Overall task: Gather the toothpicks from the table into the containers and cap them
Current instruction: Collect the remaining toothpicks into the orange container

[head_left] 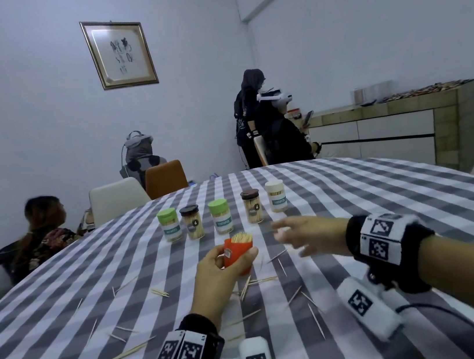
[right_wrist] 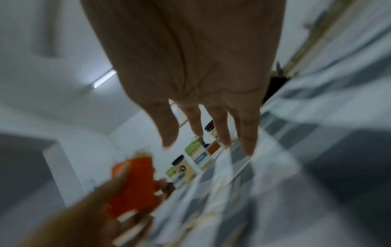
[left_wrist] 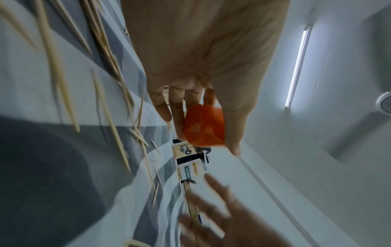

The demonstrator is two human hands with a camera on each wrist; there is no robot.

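Note:
My left hand (head_left: 226,264) grips an orange container (head_left: 238,254) packed with toothpicks, uncapped and lifted off the table; it appears again as the orange container (left_wrist: 203,125) in the left wrist view and as a blurred orange container (right_wrist: 133,185) in the right wrist view. My right hand (head_left: 292,235) hovers just right of it with fingers spread and holds nothing. Loose toothpicks (head_left: 246,287) lie scattered over the checked tablecloth (head_left: 383,189) below and around both hands. Several capped containers (head_left: 222,215) stand in a row behind.
The row holds two green-capped, two dark-capped and one white-capped container (head_left: 276,196). People sit and stand beyond the table's far edge, with chairs (head_left: 116,197) at the left. A tiled counter (head_left: 398,123) runs along the right wall.

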